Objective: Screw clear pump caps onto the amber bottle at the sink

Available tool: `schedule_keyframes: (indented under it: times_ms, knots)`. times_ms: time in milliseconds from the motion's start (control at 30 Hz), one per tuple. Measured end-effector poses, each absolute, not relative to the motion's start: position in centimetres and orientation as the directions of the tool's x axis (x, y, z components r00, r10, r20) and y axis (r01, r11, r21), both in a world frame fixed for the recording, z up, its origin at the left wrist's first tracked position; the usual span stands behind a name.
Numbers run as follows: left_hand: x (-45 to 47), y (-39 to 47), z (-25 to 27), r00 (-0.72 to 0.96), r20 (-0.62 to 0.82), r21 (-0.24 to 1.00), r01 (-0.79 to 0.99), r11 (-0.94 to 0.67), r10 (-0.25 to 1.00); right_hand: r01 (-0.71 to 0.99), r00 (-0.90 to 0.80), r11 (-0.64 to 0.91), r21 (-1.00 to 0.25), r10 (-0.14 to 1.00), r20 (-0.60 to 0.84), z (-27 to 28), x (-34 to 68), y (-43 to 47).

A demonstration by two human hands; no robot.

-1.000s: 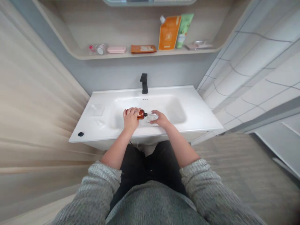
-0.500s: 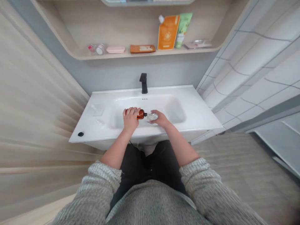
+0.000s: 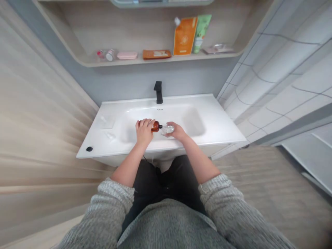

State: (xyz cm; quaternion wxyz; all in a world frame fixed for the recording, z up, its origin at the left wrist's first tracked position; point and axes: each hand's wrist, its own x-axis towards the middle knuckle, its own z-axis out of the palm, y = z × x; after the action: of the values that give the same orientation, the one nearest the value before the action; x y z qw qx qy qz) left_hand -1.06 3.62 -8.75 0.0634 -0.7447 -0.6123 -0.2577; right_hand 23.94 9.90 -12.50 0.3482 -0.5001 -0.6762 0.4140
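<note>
The fingers of the left hand (image 3: 144, 130) are wrapped over an amber bottle (image 3: 156, 127), held roughly sideways at the centre of the frame, its dark neck pointing right. The fingers of the right hand (image 3: 176, 131) are curled around a clear vessel (image 3: 167, 130) just right of that neck; whether the two touch cannot be confirmed. Both items are above the white basin (image 3: 194, 121). Beyond, a black faucet (image 3: 158, 92) stands at upper centre, and a small dark round object (image 3: 89, 149) lies on the countertop (image 3: 100, 138) at left.

Risk, in my judgement: should the bottle tip too steeply or the hands drift apart, any liquid could miss the vessel and fall into the basin. A loose grip on the vessel's smooth wall could let it slip.

Not established: any liquid flow, the bottle's contents and exact tilt, and the vessel's opening. The left hand covers the bottle's rear part. Transparent articles (image 3: 107, 121) left of the basin are barely distinguishable. The unit above the shelf (image 3: 124, 63) is cut off by the top edge.
</note>
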Motion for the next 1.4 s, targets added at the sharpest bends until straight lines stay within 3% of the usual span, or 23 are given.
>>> schedule_keyframes:
  times_ms: [1400]
  knots:
    - [-0.78, 3.15, -7.79, 0.123, 0.440, 0.228, 0.943, -0.243, 0.890, 0.406, -0.241, 0.149, -0.902, 0.969, 0.052, -12.28, 23.68, 9.70]
